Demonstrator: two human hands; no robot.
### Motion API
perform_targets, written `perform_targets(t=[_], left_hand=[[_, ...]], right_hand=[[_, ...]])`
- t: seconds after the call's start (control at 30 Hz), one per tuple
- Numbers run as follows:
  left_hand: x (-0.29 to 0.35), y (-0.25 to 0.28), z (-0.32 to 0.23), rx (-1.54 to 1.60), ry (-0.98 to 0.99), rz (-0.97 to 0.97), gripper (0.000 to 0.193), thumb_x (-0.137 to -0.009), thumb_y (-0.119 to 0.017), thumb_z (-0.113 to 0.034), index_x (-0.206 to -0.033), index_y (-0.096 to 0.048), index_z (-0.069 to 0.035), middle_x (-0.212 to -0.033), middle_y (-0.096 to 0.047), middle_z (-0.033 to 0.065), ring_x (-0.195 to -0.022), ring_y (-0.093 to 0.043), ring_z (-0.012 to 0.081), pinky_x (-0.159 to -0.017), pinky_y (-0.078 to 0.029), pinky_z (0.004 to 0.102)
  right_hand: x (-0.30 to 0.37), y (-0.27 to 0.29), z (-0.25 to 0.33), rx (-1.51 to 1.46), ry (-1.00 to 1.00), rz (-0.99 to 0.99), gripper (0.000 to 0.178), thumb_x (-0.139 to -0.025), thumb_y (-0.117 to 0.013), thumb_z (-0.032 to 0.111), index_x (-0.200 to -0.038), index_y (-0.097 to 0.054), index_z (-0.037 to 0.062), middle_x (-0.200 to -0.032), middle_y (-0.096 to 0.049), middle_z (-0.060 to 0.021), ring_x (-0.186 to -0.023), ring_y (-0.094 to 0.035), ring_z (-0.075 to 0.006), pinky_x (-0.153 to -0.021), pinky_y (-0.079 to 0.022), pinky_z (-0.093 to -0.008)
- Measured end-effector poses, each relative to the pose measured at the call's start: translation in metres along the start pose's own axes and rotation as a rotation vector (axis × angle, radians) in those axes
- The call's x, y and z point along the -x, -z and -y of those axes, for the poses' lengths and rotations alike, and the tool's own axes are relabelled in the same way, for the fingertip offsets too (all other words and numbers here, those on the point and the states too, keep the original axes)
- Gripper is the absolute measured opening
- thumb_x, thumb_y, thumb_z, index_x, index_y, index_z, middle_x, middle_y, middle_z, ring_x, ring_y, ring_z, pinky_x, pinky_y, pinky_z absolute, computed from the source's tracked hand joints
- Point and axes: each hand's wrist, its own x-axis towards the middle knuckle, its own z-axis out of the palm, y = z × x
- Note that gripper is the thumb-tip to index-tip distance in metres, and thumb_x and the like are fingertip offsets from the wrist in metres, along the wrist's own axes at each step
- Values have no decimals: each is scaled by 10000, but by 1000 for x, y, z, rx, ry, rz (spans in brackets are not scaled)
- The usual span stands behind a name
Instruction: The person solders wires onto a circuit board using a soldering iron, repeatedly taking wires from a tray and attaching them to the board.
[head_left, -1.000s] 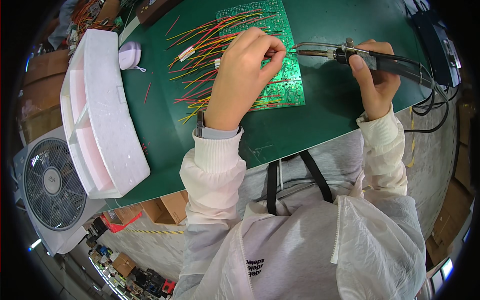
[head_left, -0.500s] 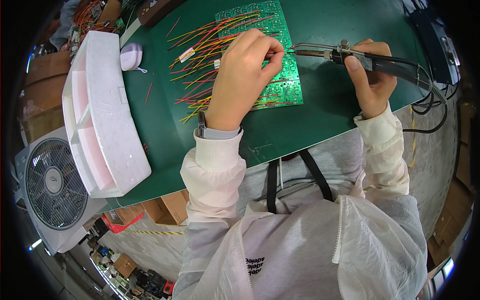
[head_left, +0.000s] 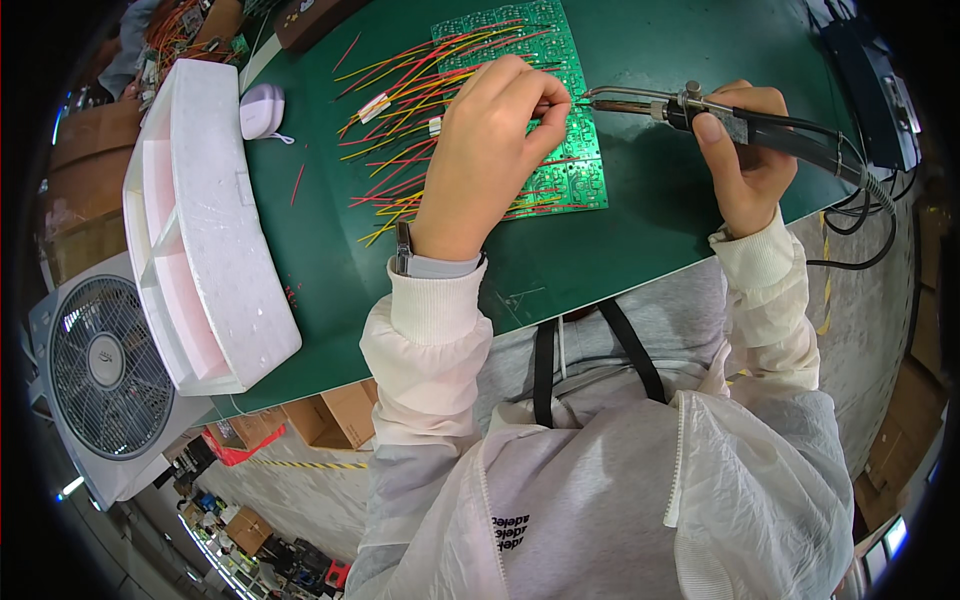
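My right hand (head_left: 748, 160) is wrapped round a soldering iron (head_left: 700, 108) with a curved metal guide tube along its shaft. Its tip reaches the right part of a green circuit board panel (head_left: 590, 180). Just left of the tip, my left hand (head_left: 490, 150) is closed in a pinch over the board, on what looks like a thin wire; the fingers mostly cover it. Red and yellow wires (head_left: 400, 185) run leftward from the board, several of them beneath or beside my left hand. Two small white connectors show among them, one (head_left: 374, 107) lying farther left.
A white foam tray with compartments (head_left: 225, 230) stands on the green table (head_left: 370, 310) at left, beside a pale lilac case (head_left: 262, 111). Loose red wire pieces lie nearby. A blue box-shaped unit (head_left: 870, 95) sits at right with black cables. A fan (head_left: 105, 360) stands beyond the table's left edge.
Hardly anything differs. My right hand and the soldering iron have shifted very slightly; my left hand keeps its pinch at the same place.
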Motion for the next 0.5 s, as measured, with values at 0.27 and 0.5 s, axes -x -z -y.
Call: perform_targets(t=[0.27,0.5], left_hand=[[1,0,1,-18,-2,-4,101,-702,-631,-1,-777,-564,-12,-709,-522,44,-617,-508,141,-558,-406,246],[0,-1,2,-23,-11,-8,103,-698,-632,6,-775,-565,-11,-709,-524,45,-617,-508,139,-553,-407,244]], right_hand=[[1,-1,0,14,-16,-7,204,-764,-657,90,-869,-509,-4,-694,-542,-39,-599,-473,-74,-557,-378,-203],[0,0,0,19,-2,-4,201,-763,-657,84,-866,-511,-8,-690,-540,-39,-598,-471,-76,-556,-376,-205]])
